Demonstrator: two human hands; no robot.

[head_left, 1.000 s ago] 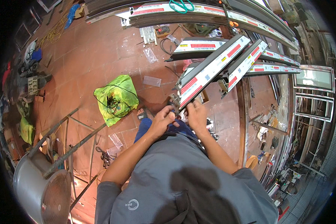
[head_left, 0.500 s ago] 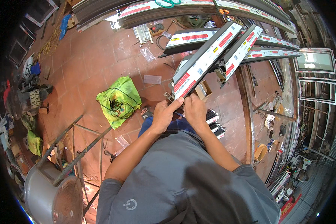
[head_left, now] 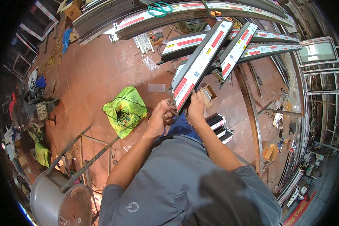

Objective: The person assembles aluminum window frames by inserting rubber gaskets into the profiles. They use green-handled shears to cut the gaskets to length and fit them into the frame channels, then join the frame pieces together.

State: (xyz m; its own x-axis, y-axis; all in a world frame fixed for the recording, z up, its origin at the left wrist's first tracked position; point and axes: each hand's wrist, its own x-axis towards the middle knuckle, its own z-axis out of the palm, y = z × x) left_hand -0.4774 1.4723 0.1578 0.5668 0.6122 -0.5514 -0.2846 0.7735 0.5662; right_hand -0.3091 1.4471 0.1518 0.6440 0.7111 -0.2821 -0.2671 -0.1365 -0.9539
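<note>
A long dark metal window-frame profile (head_left: 199, 62), faced with white and red printed film, slants from the rack towards me. At its near end my right hand (head_left: 196, 108) is closed on the right-hand edge, thumb side up. My left hand (head_left: 161, 116) is beside the left corner of that same end, its fingers curled and smeared by motion. Whether anything small sits in those fingers cannot be made out. A second, shorter-looking profile (head_left: 237, 51) lies alongside on the right, its hollow cut end facing me.
More profiles (head_left: 184, 42) lie crosswise beneath, and green-handled scissors (head_left: 160, 9) rest on the far stack. On the tiled floor are a yellow-green bag (head_left: 126, 113) with cable, a small open carton (head_left: 208, 95) and bundled profiles (head_left: 220, 128). A large fan (head_left: 60, 196) stands at lower left.
My left hand has come off the top of the profile's end and moved down and left. The right hand has slid to its right edge. The view has shifted slightly.
</note>
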